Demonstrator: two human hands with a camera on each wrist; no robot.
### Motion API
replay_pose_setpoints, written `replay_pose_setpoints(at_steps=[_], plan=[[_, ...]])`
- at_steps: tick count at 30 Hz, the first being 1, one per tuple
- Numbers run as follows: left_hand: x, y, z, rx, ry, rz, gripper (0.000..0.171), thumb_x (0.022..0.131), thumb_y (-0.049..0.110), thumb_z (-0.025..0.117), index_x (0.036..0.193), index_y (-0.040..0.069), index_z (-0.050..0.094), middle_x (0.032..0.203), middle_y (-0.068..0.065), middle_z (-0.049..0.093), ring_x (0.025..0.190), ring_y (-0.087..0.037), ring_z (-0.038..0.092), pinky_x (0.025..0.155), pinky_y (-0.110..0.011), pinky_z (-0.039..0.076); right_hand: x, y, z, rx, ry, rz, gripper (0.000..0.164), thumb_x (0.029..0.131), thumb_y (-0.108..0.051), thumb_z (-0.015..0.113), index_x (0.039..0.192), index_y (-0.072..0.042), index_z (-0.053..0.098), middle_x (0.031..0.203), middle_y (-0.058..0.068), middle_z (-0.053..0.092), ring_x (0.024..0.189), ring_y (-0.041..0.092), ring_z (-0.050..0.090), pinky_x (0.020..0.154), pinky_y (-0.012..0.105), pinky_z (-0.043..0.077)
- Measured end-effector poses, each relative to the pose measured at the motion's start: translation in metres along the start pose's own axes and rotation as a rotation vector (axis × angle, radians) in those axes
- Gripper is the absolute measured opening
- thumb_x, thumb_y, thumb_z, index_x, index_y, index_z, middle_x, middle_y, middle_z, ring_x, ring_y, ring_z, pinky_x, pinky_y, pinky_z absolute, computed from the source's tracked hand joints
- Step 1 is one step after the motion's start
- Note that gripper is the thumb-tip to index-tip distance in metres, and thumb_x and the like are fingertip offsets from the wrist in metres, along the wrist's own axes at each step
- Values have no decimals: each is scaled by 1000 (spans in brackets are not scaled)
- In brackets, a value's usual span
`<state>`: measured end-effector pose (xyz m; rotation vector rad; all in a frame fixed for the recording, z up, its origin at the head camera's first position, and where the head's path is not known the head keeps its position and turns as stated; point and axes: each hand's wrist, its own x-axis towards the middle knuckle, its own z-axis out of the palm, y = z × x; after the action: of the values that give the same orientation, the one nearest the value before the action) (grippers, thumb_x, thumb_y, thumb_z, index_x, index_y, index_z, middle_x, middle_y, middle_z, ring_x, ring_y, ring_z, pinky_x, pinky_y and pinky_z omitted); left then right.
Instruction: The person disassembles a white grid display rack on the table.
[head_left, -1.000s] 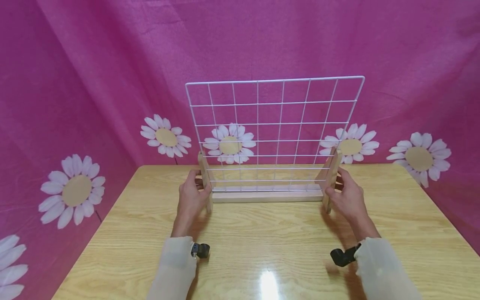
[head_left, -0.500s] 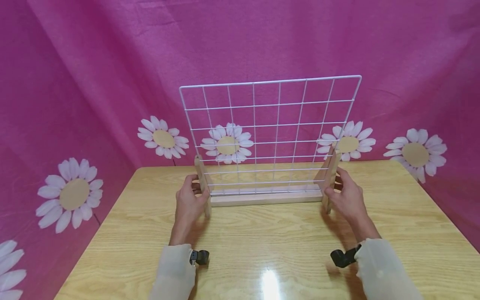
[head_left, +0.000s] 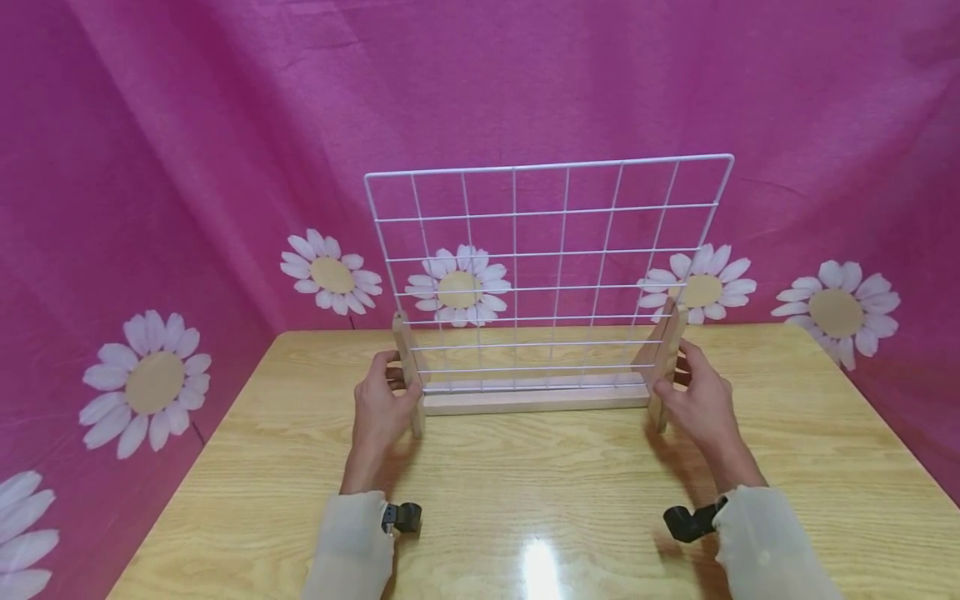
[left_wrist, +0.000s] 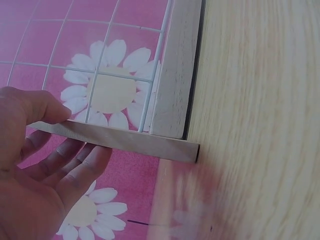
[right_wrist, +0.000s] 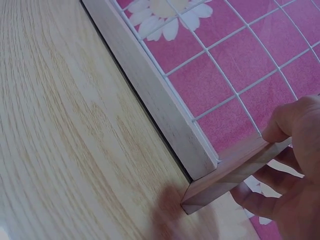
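Gripping a wooden stand (head_left: 536,402) at both ends, just right of the head view's centre, with a white wire grid (head_left: 515,255) upright above it. Pinching the left side piece (head_left: 405,350) between thumb and fingers of the left hand (head_left: 378,408), left of centre; likewise pinching the right side piece (head_left: 667,358) with the right hand (head_left: 701,404), right of centre. Having a wood-grain table (head_left: 525,467) beneath, and a magenta cloth (head_left: 480,83) with white daisies (head_left: 153,382) behind, across the upper frame. Wearing pale sleeves (head_left: 352,542) and black wrist cameras (head_left: 684,525) at the bottom.

In the left wrist view, clasping from the left edge, with thumb above the wood and fingers below, near the base bar (left_wrist: 175,75) at upper right.

In the right wrist view, holding from the lower right, with thumb on the near side and fingers beneath, and with the base bar slanting from upper left to lower centre.
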<state>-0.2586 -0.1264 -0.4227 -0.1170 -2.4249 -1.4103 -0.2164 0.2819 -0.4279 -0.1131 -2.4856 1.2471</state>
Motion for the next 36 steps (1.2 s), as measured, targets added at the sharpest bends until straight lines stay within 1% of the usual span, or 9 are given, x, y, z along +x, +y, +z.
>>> replay_pose_setpoints(at_steps=[6,11,16,22,26,27,29,33,36], plan=[[-2,-2,2,-22,15,15,44,84,1,68,125,0,56,102,-19,69,95,-31,68,85,-46,55,-1,0,1,2,8,2,67,92,-2,62,152,1,33,130,36,53,112,52,57,87,66,48],[-2,-3,5,-49,-1,43,45,83,-1,68,126,-1,55,103,-20,69,94,-32,68,86,-46,55,-4,4,-2,4,18,13,67,93,-5,61,153,0,31,132,36,52,114,53,55,88,65,48],[-3,-3,4,-50,-14,37,46,84,-1,67,127,-2,54,105,-21,68,95,-32,69,86,-48,55,-6,6,-1,-1,29,-2,64,93,-4,60,151,3,33,131,37,52,113,53,56,89,65,47],[-3,-4,1,-41,-19,0,48,85,1,69,130,2,54,106,-18,68,97,-29,68,86,-47,55,-13,2,3,82,62,22,66,93,-3,60,152,1,32,134,35,53,117,49,56,92,63,47],[-1,-4,-1,-43,-8,9,48,85,3,69,130,3,54,105,-16,69,96,-29,68,84,-46,55,-14,-5,3,111,114,24,66,92,-3,60,153,-3,33,134,30,55,118,44,57,95,59,47],[-1,-4,-2,-45,-3,12,47,85,3,69,129,3,55,104,-16,69,96,-29,69,84,-47,55,-14,-6,3,113,127,18,66,92,-2,61,152,-3,34,134,29,56,118,42,57,96,57,47],[-1,-4,-3,-50,6,18,46,84,3,70,128,2,56,103,-16,69,95,-29,69,83,-47,56,-13,-9,4,103,152,6,65,91,-2,62,151,-4,37,131,26,59,116,36,60,98,43,49],[-1,-4,-4,-52,4,28,44,85,3,70,126,1,57,102,-17,70,94,-31,69,84,-49,55,-14,-14,4,100,215,-42,62,88,1,64,146,-2,44,126,22,64,105,8,61,88,12,44],[0,-5,-3,-48,1,32,43,85,3,70,126,1,57,103,-17,70,94,-31,69,84,-49,55,-15,-18,2,111,247,-81,60,87,2,65,144,0,46,125,23,64,101,1,58,79,5,42]])
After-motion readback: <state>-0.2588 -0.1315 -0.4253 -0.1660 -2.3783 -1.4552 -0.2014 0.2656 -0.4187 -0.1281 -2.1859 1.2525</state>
